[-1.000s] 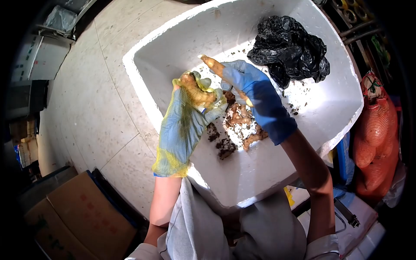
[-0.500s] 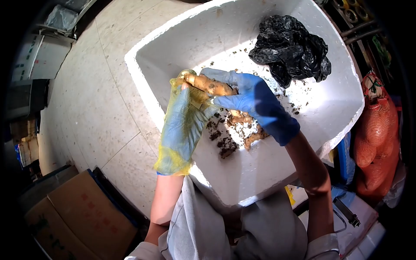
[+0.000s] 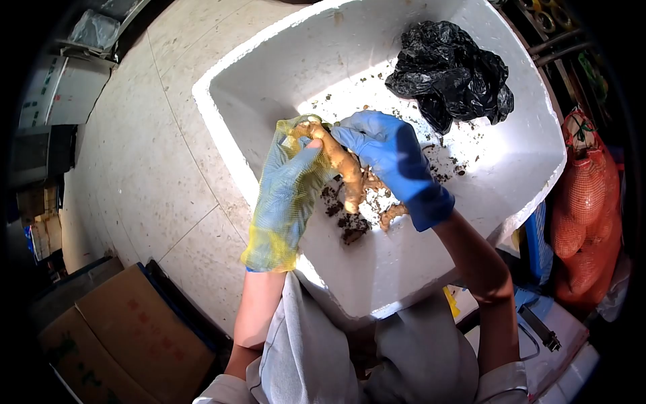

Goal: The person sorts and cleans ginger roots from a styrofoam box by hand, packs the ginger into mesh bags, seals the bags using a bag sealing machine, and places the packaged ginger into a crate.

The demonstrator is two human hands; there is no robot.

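A knobbly tan ginger root [image 3: 342,161] lies in my left hand [image 3: 286,182], which wears a blue glove under a yellow mesh. Its thumb presses over the root, whose lower end points down toward the box floor. Close beside the root's upper part is my right hand [image 3: 404,161], in a plain blue glove, with fingers curled into a pinch. Whatever those fingertips hold, if anything, is hidden. Below both hands, more ginger pieces [image 3: 392,215] and dark soil crumbs [image 3: 353,227] rest in a white foam box [image 3: 269,74].
A crumpled black plastic bag [image 3: 451,74] sits in the box's far right corner. Outside, a red mesh sack [image 3: 585,209] stands at the right. On the left are the tiled floor [image 3: 148,168] and a cardboard box [image 3: 128,330].
The ginger root has swung from lying nearly crosswise to pointing downward in my left hand. My right hand has let go of its far end and curled its fingers.
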